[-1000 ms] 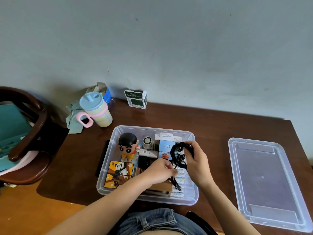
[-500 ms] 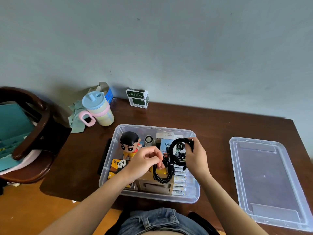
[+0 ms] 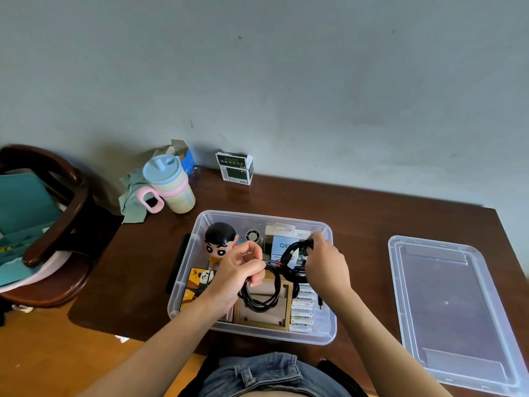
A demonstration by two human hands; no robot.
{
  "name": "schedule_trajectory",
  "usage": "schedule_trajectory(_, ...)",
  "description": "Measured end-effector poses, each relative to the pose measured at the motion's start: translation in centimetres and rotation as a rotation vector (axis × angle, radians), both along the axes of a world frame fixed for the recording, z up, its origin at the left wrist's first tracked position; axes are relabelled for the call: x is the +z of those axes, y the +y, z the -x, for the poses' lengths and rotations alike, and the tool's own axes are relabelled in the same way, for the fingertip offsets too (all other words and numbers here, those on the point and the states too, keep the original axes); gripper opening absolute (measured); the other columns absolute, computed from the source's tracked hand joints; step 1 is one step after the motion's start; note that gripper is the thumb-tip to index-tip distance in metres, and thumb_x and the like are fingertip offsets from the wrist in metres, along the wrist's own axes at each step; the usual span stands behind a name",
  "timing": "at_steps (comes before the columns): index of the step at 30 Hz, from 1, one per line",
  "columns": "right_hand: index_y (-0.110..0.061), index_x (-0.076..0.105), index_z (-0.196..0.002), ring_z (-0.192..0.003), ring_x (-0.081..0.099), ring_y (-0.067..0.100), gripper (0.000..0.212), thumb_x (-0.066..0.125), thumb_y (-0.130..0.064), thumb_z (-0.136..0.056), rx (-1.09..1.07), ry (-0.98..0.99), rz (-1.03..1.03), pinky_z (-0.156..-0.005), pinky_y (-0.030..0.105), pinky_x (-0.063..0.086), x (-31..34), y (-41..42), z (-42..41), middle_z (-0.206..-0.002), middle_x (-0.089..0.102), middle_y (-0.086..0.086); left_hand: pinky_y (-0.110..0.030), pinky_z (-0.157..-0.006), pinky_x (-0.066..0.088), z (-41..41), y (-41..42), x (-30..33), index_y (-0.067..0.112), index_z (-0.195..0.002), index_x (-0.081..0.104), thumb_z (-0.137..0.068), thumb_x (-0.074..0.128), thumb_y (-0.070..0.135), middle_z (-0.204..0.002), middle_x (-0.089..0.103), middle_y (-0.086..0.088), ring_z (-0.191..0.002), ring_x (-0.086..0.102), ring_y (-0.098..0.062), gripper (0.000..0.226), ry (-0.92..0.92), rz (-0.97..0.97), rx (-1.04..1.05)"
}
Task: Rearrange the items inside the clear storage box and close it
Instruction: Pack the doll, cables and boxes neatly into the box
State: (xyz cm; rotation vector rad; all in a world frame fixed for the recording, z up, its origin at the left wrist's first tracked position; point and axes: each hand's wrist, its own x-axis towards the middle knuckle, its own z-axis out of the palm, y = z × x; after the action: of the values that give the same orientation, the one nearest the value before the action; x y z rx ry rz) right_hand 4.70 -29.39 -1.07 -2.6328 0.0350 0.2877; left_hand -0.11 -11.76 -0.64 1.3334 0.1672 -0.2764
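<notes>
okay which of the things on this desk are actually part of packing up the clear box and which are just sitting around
Part of the job:
clear storage box
lid
black cable, held by the left hand and right hand
figurine
batteries

Lying about:
sippy cup
green cloth
green and white carton

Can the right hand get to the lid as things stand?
Probably not yet: the right hand grips the black cable over the box. The lid lies to its right, nothing between them, so it could once freed.
</notes>
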Motion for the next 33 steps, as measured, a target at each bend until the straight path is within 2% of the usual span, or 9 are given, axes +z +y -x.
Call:
schedule_trajectory(4, -0.014, 0.046, -0.108, -0.054, 0.051, 0.018, 0.019, 0.044, -0.004, -0.092, 0.109, 0.079, 0.064, -0.041, 0.027, 0.032, 0.0, 0.3, 0.0, -0.072, 0.057, 0.002, -0.02, -0.044, 0.034, 0.0, 0.1, -0.1, 0.015, -0.07, 0.053, -0.074, 0.053, 0.001, -0.055, 0.039, 0.0, -0.045, 0.037, -0.012, 0.015, 0.023, 0.103, 0.057)
schedule_trajectory(10, -0.011, 0.044, -0.104, -0.053, 0.048, 0.017, 0.016, 0.041, -0.003, -0.091, 0.1, 0.094, 0.015, -0.041, 0.027, 0.03, -0.4, -0.1, -0.4, -0.065, 0.052, 0.001, -0.018, -0.039, 0.031, -0.2, 0.1, 0.2, 0.016, -0.066, 0.058, -0.072, 0.051, -0.006, -0.048, 0.036, 0.004, -0.04, 0.035, -0.008, 0.024, 0.07, 0.349, 0.221)
schedule_trajectory(14, -0.011, 0.045, -0.105, -0.058, 0.052, 0.021, 0.021, 0.039, 0.0, -0.088, 0.117, 0.133, 0.085, -0.046, 0.029, 0.035, -0.8, -0.9, 0.4, -0.068, 0.056, 0.003, -0.017, -0.037, 0.03, -1.4, 1.6, 0.9, 0.013, -0.078, 0.052, -0.083, 0.04, -0.009, -0.048, 0.035, 0.005, -0.039, 0.033, -0.007, 0.026, 0.059, 0.514, 0.358)
schedule_trajectory(17, -0.011, 0.05, -0.104, -0.076, 0.059, 0.026, 0.013, 0.041, -0.008, -0.095, 0.223, 0.196, -0.023, -0.062, 0.035, 0.045, -0.8, -1.0, 0.7, -0.089, 0.064, 0.008, -0.02, -0.041, 0.03, -1.9, 2.8, 1.2, 0.007, -0.085, 0.053, -0.092, 0.038, -0.011, -0.055, 0.039, 0.0, -0.043, 0.035, -0.012, 0.025, -0.026, 0.18, 0.32)
schedule_trajectory(20, -0.011, 0.054, -0.105, -0.088, 0.056, 0.024, 0.012, 0.044, -0.013, -0.097, 0.424, 0.249, -0.115, -0.076, 0.034, 0.046, -0.6, -0.3, 0.1, -0.103, 0.058, 0.004, -0.02, -0.043, 0.033, -1.7, 3.2, 1.0, 0.003, -0.095, 0.056, -0.098, 0.037, -0.006, -0.074, 0.049, -0.009, -0.044, 0.043, -0.013, 0.021, -0.123, -0.158, 0.206)
schedule_trajectory(24, -0.008, 0.055, -0.103, -0.08, 0.05, 0.02, 0.014, 0.044, -0.013, -0.097, 0.549, 0.408, -0.152, -0.069, 0.03, 0.04, -1.0, 1.0, -0.5, -0.094, 0.057, 0.004, -0.016, -0.045, 0.038, -1.7, 3.6, 1.3, 0.016, -0.11, 0.053, -0.099, 0.035, -0.004, -0.094, 0.056, -0.01, -0.041, 0.042, -0.006, 0.029, -0.191, -0.407, 0.024)
schedule_trajectory(28, -0.012, 0.055, -0.094, -0.077, 0.052, 0.014, 0.007, 0.048, -0.011, -0.095, 0.543, 0.554, -0.34, -0.073, 0.027, 0.042, -1.2, 0.7, -0.5, -0.087, 0.056, -0.001, -0.019, -0.053, 0.046, -2.0, 3.9, 1.6, 0.036, -0.124, 0.042, -0.099, 0.038, 0.003, -0.117, 0.056, 0.002, -0.043, 0.048, -0.008, 0.041, -0.191, -0.671, -0.185)
schedule_trajectory(31, -0.021, 0.055, -0.088, -0.076, 0.061, 0.001, 0.02, 0.045, -0.007, -0.098, 0.526, 0.723, -0.477, -0.073, 0.012, 0.048, -0.8, 0.3, 0.0, -0.088, 0.06, -0.006, -0.024, -0.07, 0.055, -2.6, 4.5, 2.1, 0.04, -0.138, 0.032, -0.101, 0.034, 0.006, -0.134, 0.048, 0.012, -0.064, 0.066, -0.007, 0.05, -0.115, -0.788, -0.445)
schedule_trajectory(33, -0.021, 0.056, -0.09, -0.082, 0.063, 0.003, 0.022, 0.043, -0.006, -0.099, 0.529, 0.791, -0.513, -0.08, 0.017, 0.051, -0.7, -0.1, -0.1, -0.093, 0.064, -0.004, -0.029, -0.084, 0.055, -2.9, 4.4, 2.3, 0.045, -0.141, 0.027, -0.1, 0.032, 0.003, -0.145, 0.038, 0.014, -0.088, 0.066, 0.001, 0.059, -0.106, -0.895, -0.609)
